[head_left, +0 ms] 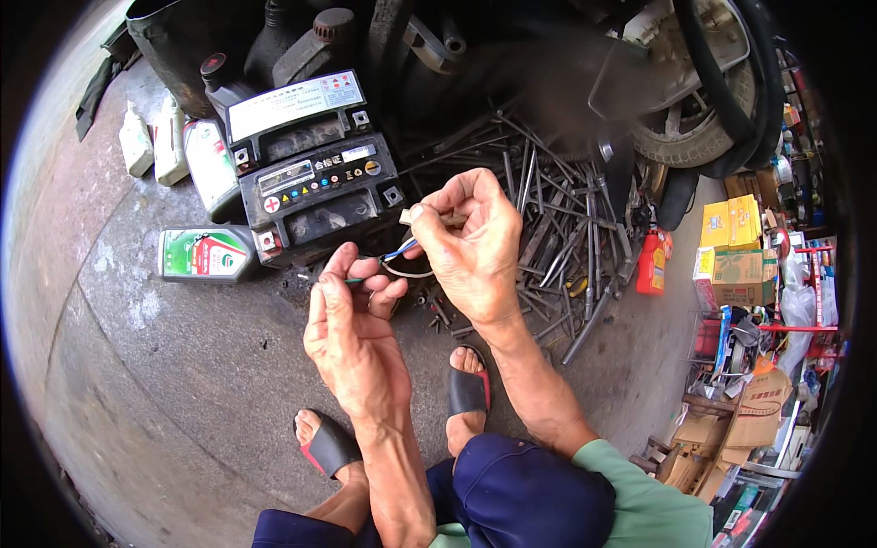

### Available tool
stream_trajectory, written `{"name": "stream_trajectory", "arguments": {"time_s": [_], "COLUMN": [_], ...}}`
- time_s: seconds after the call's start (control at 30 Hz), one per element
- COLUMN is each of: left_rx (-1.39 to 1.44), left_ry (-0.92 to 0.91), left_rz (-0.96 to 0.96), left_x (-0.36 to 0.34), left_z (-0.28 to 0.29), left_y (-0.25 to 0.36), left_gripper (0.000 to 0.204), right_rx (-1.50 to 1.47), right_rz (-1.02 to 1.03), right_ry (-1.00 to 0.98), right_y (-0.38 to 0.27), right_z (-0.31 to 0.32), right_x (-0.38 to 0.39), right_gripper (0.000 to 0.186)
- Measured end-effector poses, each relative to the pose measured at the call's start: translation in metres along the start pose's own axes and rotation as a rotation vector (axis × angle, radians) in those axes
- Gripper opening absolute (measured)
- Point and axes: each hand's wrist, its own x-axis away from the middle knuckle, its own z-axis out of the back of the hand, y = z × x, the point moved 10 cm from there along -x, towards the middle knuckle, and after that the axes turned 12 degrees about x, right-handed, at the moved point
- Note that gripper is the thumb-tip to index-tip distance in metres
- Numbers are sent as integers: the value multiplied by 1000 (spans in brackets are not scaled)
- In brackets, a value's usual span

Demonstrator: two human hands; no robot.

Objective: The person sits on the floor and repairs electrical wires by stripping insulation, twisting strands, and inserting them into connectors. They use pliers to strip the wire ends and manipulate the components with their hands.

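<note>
On the concrete floor (pixel 183 365) at left lies a green oil bottle (pixel 206 253), beside two stacked black batteries (pixel 315 173). The left hand (pixel 352 320) pinches the thin wires (pixel 399 258) taut between thumb and fingers; the right hand (pixel 470 237) is closed on their small white connector (pixel 407 216), lifted for viewing. Metal rods and tools (pixel 557 237) lie piled at right.

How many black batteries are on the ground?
2. One battery sits on the concrete floor just beyond the hands; the other battery is right behind it, touching it. More could be hidden in the dark clutter behind.
</note>
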Motion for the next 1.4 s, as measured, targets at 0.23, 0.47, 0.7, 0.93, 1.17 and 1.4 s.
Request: {"name": "stream_trajectory", "arguments": {"time_s": [0.23, 0.47, 0.7, 0.93, 1.17, 1.4], "left_rx": [129, 122, 108, 84, 101, 28], "left_ry": [180, 113, 119, 178, 167, 176], "left_rz": [92, 123, 90, 99, 56, -20], "left_x": [-9, -9, -9, -7, -12, -19], "left_z": [20, 10, 10, 17, 12, 9], "left_y": [5, 2, 7, 2, 11, 22], "left_gripper": [33, 33, 37, 36, 34, 31], "right_rx": [24, 126, 262, 301, 373, 458], "right_rz": [-63, -57, -53, -15, -22, -23], "right_ry": [31, 24, 40, 32, 42, 61], "right_y": [3, 9, 3, 7, 2, 1], "right_z": [-10, -5, -14, -13, -16, -15], "right_x": [-8, -16, -18, -18, -17, -17], "right_gripper": [17, 23, 17, 16, 16, 16]}}
